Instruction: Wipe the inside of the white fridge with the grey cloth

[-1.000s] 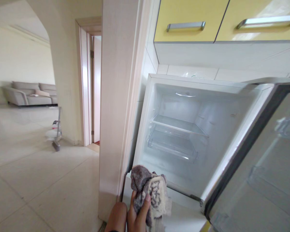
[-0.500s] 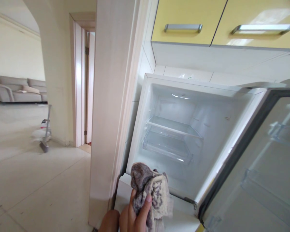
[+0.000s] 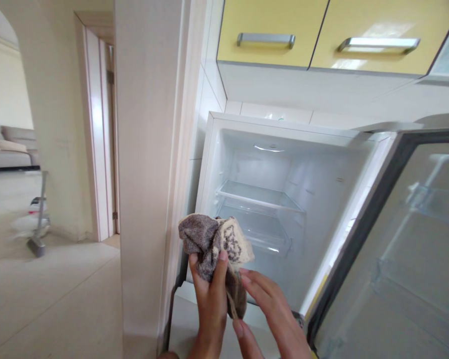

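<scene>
Left hand (image 3: 209, 304) grip pinches the bunched cloth (image 3: 215, 249) upright, right hand (image 3: 273, 311) fingers spread touching its lower end.

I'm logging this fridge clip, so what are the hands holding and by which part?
The left hand grips a bunched grey-and-cream cloth by its lower middle; the right hand touches its hanging end.

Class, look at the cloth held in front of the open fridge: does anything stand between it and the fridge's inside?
Nothing visible does. The left hand grips the cloth, the right hand touches it, and the door stands swung open to the right of the fridge.
</scene>
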